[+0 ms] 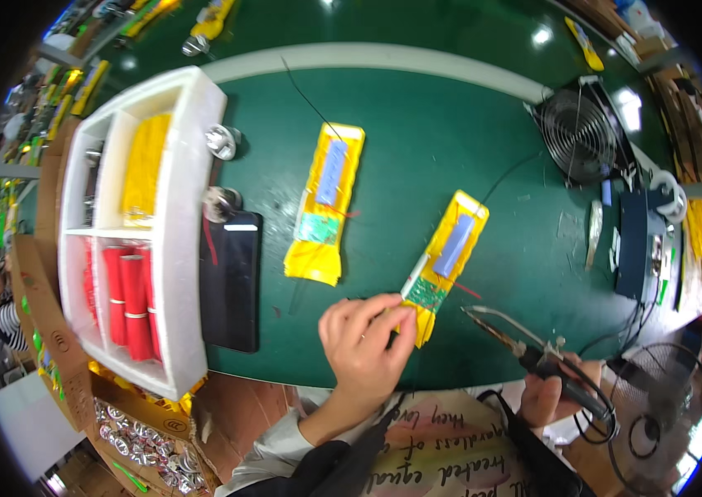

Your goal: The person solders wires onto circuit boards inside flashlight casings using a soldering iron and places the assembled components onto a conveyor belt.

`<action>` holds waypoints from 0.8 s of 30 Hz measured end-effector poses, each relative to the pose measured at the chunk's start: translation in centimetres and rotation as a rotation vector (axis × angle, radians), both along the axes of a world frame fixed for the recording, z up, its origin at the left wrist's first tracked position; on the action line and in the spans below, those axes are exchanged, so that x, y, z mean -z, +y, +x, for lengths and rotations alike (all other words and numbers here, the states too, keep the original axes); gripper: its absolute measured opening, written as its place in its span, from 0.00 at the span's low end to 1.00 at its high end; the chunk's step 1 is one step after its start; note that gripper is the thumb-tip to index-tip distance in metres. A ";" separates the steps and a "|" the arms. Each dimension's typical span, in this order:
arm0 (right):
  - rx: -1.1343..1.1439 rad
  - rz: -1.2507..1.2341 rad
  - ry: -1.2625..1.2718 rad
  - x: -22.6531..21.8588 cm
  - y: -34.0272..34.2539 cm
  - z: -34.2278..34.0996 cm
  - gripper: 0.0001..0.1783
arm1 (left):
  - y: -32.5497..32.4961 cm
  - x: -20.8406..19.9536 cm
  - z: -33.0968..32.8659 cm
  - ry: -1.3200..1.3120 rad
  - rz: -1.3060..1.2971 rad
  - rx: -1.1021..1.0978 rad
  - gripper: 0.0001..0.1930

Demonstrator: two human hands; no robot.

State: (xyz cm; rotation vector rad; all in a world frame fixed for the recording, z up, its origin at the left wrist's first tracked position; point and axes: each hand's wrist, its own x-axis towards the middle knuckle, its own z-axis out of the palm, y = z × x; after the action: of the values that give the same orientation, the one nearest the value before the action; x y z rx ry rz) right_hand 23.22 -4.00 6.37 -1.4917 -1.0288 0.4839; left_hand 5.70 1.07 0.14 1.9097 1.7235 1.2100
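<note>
My left hand pinches the near end of a yellow housing at its left edge. Inside that housing lie a blue-wrapped battery pack and a green circuit board. A red wire sticks out to its right and a dark wire from its far end. In my right hand is a soldering iron with a thin guide tube, its tip pointing up-left, just right of the board and apart from it. A second yellow housing, similarly fitted, lies to the left.
A white foam box holds red rolls and yellow parts. Beside it lie a black phone-like slab and two silvery round parts. A black fan and a dark blue box stand at right.
</note>
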 end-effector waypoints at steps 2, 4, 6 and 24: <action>0.043 0.028 -0.036 0.7 -1.1 1.0 0.26 | -0.2 -0.5 0.0 0.006 0.010 0.007 0.08; 0.132 0.175 -0.024 1.5 -0.9 1.3 0.26 | -0.2 -0.4 -0.4 0.018 -0.005 0.080 0.12; 0.054 0.172 0.028 1.5 -0.7 2.5 0.25 | 0.6 -2.6 0.0 0.048 -0.077 0.083 0.15; 0.231 0.328 0.118 3.5 2.2 7.9 0.14 | 23.0 -13.4 -6.7 0.703 -0.196 -0.125 0.18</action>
State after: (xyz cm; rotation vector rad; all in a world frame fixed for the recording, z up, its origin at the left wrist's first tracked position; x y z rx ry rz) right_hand 31.16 -1.81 2.89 -1.2528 -0.7880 0.2222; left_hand -1.00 24.02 13.50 2.2821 2.2123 0.3716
